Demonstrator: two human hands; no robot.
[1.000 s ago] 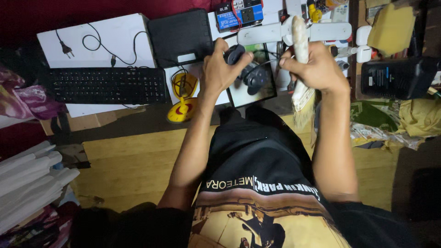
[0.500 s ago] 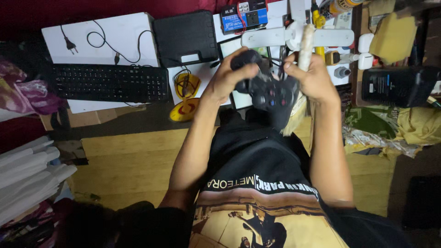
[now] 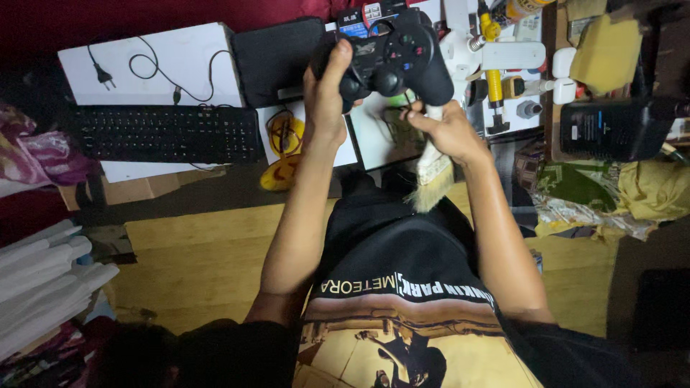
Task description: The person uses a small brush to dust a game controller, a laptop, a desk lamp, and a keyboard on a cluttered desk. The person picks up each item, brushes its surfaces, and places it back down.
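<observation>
My left hand (image 3: 325, 97) grips a black game controller (image 3: 392, 57) by its left handle and holds it raised, face toward the camera. My right hand (image 3: 447, 131) sits just below the controller and clutches a pale paintbrush (image 3: 433, 176) whose light bristles point down toward my lap. The top of the brush handle is hidden behind the controller. My black printed shirt (image 3: 402, 273) fills the lower middle.
A black keyboard (image 3: 169, 134) lies on a white board (image 3: 162, 61) at left, beside a black case (image 3: 277, 54). A yellow object (image 3: 284, 162) sits below it. Tools, white fan blades (image 3: 514, 54) and a black box (image 3: 611, 126) crowd the right. Wooden floor (image 3: 208, 251) lies below.
My left hand lifted the controller up and turned its face toward the camera. My right hand dropped lower with the brush, which now sits beneath the controller.
</observation>
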